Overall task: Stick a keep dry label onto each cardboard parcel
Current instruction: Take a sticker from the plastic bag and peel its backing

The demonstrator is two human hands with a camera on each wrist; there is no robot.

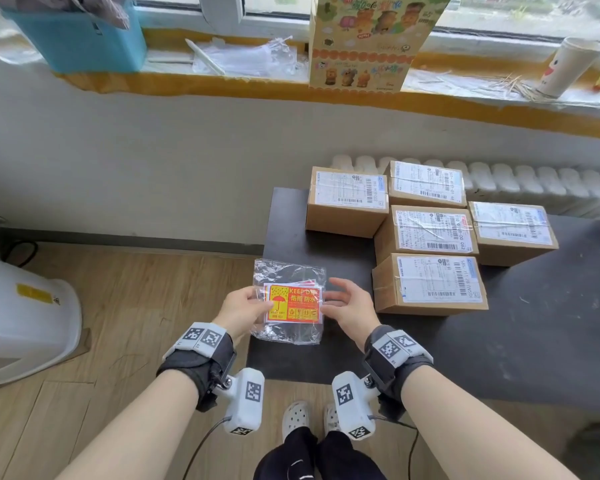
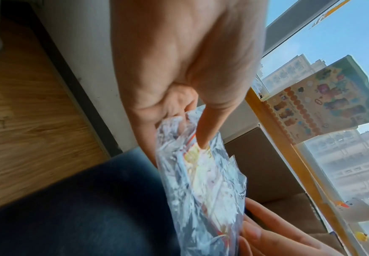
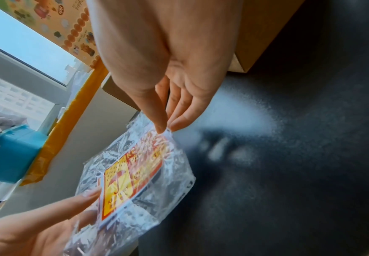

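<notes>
A clear plastic bag (image 1: 288, 334) with red-and-yellow keep dry labels (image 1: 293, 304) inside is held above the front left corner of the dark table (image 1: 534, 341). My left hand (image 1: 257, 306) grips the bag's left side, thumb on top of the labels (image 3: 122, 181). My right hand (image 1: 329, 294) is at the bag's right edge; in the right wrist view its thumb and fingertips (image 3: 174, 124) pinch the bag's edge (image 3: 168, 136). Several taped cardboard parcels with white shipping slips stand on the table to the right, the nearest (image 1: 430, 285) just beside my right hand.
A white radiator (image 1: 499, 181) runs behind the table. The window sill holds a blue bin (image 1: 84, 36), a cartoon-printed carton (image 1: 364, 39) and a paper cup (image 1: 568, 67). A white container (image 1: 21, 317) stands on the wooden floor at left.
</notes>
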